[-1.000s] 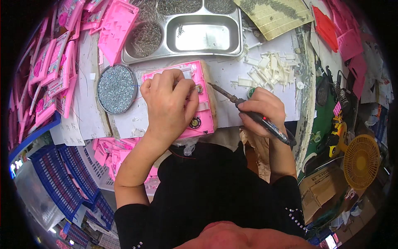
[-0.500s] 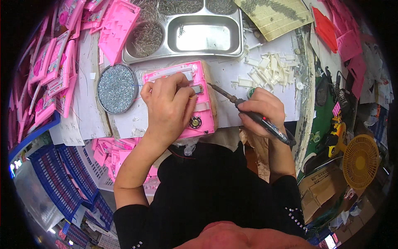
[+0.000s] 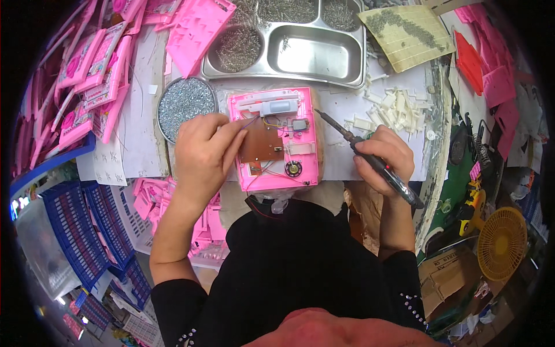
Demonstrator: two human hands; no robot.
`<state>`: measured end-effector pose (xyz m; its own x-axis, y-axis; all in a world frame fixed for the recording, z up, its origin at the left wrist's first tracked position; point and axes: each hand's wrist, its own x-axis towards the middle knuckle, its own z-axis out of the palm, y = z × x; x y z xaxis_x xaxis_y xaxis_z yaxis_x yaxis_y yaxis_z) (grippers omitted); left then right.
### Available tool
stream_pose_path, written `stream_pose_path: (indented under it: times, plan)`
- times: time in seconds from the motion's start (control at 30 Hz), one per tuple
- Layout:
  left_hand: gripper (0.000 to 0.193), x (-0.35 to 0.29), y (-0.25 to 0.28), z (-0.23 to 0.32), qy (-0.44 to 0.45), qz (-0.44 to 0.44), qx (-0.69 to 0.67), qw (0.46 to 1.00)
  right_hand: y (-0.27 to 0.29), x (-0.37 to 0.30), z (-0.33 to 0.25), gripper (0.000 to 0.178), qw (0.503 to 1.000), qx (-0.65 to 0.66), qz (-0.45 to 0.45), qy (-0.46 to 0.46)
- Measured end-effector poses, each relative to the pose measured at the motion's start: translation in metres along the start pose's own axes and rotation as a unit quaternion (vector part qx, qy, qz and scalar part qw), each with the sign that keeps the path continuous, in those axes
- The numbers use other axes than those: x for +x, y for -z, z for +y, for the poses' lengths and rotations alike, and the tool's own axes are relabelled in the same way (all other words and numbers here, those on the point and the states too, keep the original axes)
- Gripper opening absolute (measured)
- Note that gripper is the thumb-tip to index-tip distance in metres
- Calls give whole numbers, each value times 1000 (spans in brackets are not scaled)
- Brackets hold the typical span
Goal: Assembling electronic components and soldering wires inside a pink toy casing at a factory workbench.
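A pink plastic toy casing (image 3: 311, 139) lies open in front of me. Inside it are a brown circuit board (image 3: 257, 144), a small motor (image 3: 299, 124), a translucent white box-shaped part (image 3: 279, 108) and a round black speaker (image 3: 293, 168). Thin wires run between them. My left hand (image 3: 205, 151) is at the casing's left side, thumb and fingertips pinched on a thin dark wire (image 3: 250, 122) above the board. My right hand (image 3: 386, 156) grips a black soldering iron (image 3: 370, 151); its tip points at the casing's upper right edge, apart from the motor.
A round dish of small screws (image 3: 186, 107) stands left of the casing. Behind is a steel compartment tray (image 3: 283, 75) of metal bits. White plastic parts (image 3: 396, 110) lie at right, beside a yellowish sheet (image 3: 404, 40). Pink casings (image 3: 98, 69) pile at far left; a fan (image 3: 502, 243) stands right.
My left hand has drawn back leftward from the motor, uncovering the circuit board and wires. The soldering iron stays in my right hand. The whole view has shifted slightly.
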<state>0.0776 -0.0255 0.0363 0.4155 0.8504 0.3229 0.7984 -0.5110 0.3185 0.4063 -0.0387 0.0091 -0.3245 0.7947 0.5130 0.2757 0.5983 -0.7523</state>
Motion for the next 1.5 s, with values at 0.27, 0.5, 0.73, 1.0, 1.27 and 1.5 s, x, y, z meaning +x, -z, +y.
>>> stream_pose_path:
  times: [0.27,0.5,0.73,1.0,1.27,1.5]
  plan:
    - [18,0,-41,6,193,81,-425,880,-6,7,-6,32,999,-8,34,-26]
    - [18,17,-35,11,33,24,-318,947,-6,0,0,31,999,-10,24,-39]
    - [15,24,-47,20,42,31,-284,957,-4,0,2,31,999,-11,18,-40]
    - [19,41,-34,29,-92,51,-98,990,-1,-2,6,31,999,-18,16,-47]
    - [17,32,-59,34,-69,44,-70,994,-6,-6,9,32,999,-11,16,-35]
    - [14,32,-62,41,-57,38,-13,998,-6,-12,12,32,999,-14,-14,-32]
